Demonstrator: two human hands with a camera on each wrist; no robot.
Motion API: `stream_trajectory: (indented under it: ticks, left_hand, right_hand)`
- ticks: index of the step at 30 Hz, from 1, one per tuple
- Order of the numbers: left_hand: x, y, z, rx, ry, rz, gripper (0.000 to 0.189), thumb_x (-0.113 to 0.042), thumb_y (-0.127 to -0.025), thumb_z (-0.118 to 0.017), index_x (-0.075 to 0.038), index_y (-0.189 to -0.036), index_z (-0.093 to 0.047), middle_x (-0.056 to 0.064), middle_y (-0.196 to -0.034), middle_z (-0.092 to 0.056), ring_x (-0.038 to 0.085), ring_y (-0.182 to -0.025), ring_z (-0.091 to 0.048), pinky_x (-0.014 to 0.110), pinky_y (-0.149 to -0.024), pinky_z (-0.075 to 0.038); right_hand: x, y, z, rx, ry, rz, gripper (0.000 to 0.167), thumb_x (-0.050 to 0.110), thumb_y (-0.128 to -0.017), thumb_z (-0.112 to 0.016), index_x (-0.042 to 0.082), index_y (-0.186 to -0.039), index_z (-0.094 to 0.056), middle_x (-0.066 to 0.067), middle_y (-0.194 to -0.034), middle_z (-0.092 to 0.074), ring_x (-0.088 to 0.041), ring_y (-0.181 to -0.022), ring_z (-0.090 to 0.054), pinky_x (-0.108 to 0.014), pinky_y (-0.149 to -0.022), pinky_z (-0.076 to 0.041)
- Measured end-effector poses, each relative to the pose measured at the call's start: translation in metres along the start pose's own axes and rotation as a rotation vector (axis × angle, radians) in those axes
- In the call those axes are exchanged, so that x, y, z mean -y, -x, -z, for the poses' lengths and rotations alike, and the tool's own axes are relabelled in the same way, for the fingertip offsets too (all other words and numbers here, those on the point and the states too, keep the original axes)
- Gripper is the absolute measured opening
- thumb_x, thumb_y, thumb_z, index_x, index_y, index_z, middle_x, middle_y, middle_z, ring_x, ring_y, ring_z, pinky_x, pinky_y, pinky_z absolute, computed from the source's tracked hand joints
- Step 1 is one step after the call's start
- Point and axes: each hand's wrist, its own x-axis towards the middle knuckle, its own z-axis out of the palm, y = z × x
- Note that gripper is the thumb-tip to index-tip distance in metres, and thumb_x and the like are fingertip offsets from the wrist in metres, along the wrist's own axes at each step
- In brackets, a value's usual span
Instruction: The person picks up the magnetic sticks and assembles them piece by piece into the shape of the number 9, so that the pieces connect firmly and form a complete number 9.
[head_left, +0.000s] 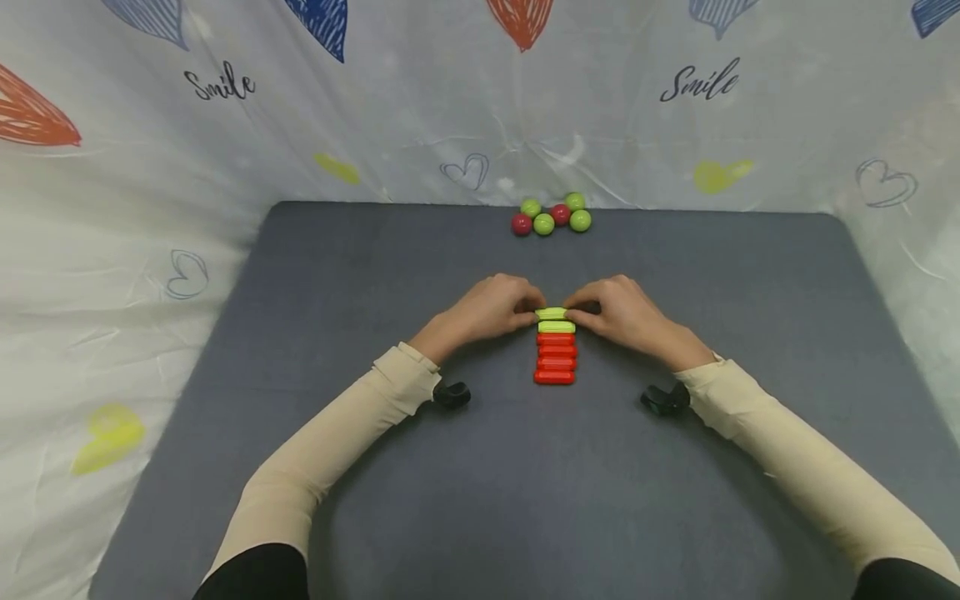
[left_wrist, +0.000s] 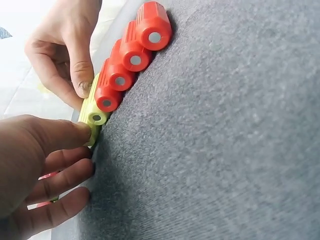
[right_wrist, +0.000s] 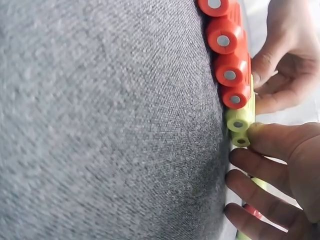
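Note:
Short yellow-green and red magnetic rods with grey round ends lie side by side in a row on the table. My left hand [head_left: 491,308] pinches the left end of the farthest yellow-green rod [head_left: 552,314] between thumb and finger. At its other end, my right hand [head_left: 622,312] grips the same rod. Just nearer lies a second yellow-green rod [head_left: 557,327], and beyond it toward me several red rods [head_left: 556,364] continue the row. In the right wrist view, the held rod [right_wrist: 241,140] sits right against its yellow-green neighbour, with the right thumb over its end.
Behind the hands, a cluster of green balls [head_left: 543,224] and red balls [head_left: 521,223] lies near the far edge of the grey table [head_left: 420,500]. A white printed curtain [head_left: 420,108] hangs behind and beside the table.

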Motion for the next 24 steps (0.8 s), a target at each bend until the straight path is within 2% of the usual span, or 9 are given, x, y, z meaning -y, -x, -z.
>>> stream_trajectory:
  ticks: [8, 14, 24]
  left_hand:
    - [0.005, -0.011, 0.002, -0.025, -0.026, 0.02, 0.02, -0.019, -0.096, -0.07, -0.014, -0.115, -0.075, -0.001, -0.107, -0.071, 0.009, -0.089, -0.062, 0.027, -0.076, -0.051]
    - [0.011, -0.021, 0.004, -0.061, -0.044, 0.031, 0.019, -0.019, -0.096, -0.069, -0.014, -0.114, -0.076, 0.0, -0.103, -0.069, 0.01, -0.085, -0.061, 0.029, -0.074, -0.05]
    - [0.015, -0.027, 0.0, -0.097, -0.054, 0.066, 0.023, -0.026, -0.093, -0.075, -0.014, -0.113, -0.076, -0.003, -0.096, -0.065, 0.008, -0.081, -0.06, 0.028, -0.071, -0.049]
  right_hand:
    - [-0.007, -0.011, -0.001, -0.029, 0.015, -0.007, 0.012, 0.017, -0.09, -0.078, 0.011, -0.1, -0.081, -0.004, -0.094, -0.076, -0.02, -0.082, -0.071, -0.043, -0.072, -0.056]
    - [-0.015, -0.022, 0.001, -0.048, 0.025, -0.039, 0.012, 0.017, -0.089, -0.078, 0.012, -0.099, -0.081, -0.003, -0.093, -0.076, -0.016, -0.078, -0.07, -0.04, -0.068, -0.055]
    - [-0.018, -0.028, 0.001, -0.063, 0.027, -0.071, 0.013, 0.018, -0.09, -0.078, 0.011, -0.1, -0.081, -0.004, -0.093, -0.076, -0.016, -0.077, -0.069, -0.04, -0.066, -0.053]
